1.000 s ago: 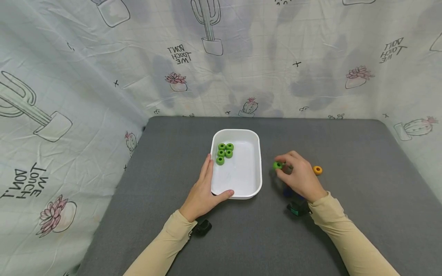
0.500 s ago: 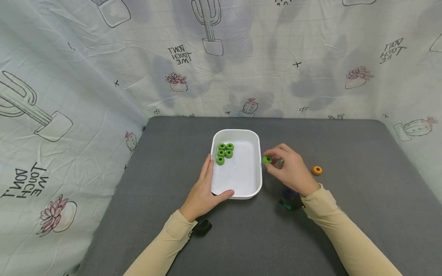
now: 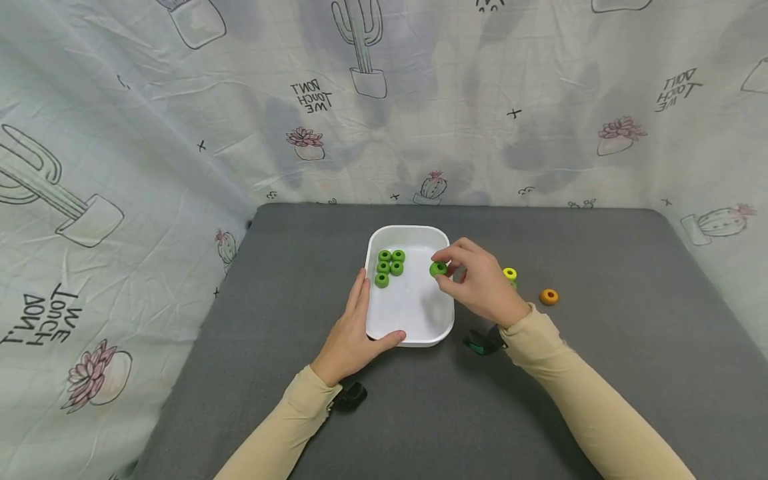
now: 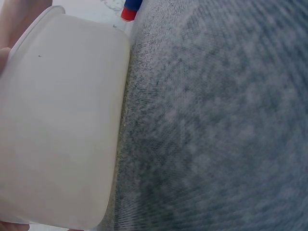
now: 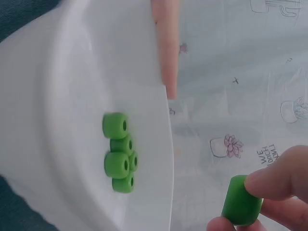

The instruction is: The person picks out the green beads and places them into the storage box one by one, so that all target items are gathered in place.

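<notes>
A white rectangular tray (image 3: 414, 313) stands on the grey table. Several green beads (image 3: 384, 267) with dark holes sit grouped in its left part, and in the right wrist view these beads (image 5: 117, 165) lie against each other. My left hand (image 3: 354, 333) rests at the tray's left side, fingers straight along the rim and thumb over the near edge. Above the tray's right side, my right hand (image 3: 480, 280) pinches a single green bead (image 3: 439, 269) between thumb and fingers. In the right wrist view that held bead (image 5: 242, 201) hangs clear of the tray floor.
Right of the tray lie a yellow bead (image 3: 510, 274) and an orange bead (image 3: 549, 297). A greenish bead beside the yellow one is mostly hidden by the right hand. A blue piece with a red end (image 4: 131, 9) shows in the left wrist view. A printed curtain (image 3: 468, 100) hangs behind the table.
My right hand has carried the green bead leftward, from right of the tray to over its right side. The yellow bead has come into view behind it. The left hand stays put.
</notes>
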Motion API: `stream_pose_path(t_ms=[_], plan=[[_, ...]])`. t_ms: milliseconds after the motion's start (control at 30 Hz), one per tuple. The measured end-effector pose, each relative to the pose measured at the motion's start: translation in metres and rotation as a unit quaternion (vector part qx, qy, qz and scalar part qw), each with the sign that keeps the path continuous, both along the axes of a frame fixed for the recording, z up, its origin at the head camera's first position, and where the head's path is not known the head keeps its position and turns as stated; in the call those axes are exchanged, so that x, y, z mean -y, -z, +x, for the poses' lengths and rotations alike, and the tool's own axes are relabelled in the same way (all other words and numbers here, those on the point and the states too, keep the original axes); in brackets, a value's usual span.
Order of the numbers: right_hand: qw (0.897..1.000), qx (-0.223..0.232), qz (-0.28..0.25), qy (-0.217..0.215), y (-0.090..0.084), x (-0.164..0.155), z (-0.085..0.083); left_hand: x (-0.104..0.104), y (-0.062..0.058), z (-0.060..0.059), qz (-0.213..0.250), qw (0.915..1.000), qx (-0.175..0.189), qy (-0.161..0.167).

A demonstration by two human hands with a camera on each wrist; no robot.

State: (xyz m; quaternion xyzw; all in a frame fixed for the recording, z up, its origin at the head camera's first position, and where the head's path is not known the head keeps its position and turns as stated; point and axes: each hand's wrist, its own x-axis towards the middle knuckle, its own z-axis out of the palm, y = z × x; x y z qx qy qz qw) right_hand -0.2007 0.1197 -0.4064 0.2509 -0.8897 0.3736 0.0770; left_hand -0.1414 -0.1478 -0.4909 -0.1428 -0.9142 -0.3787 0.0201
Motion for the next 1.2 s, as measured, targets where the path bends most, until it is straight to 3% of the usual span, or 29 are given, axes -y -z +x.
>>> stream_pose_path(t_ms=[633, 1200], plan=[[0.999, 0.028, -0.001, -0.031, 0.001, 0.04, -0.03, 0.0, -0.001, 0.001, 0.002, 1.0, -0.004, 0.005], [0.995, 0.06, 0.057, -0.048, 0.025, 0.071, -0.053, 0.0, -0.001, 0.001, -0.001, 0.9999, -0.009, 0.005]])
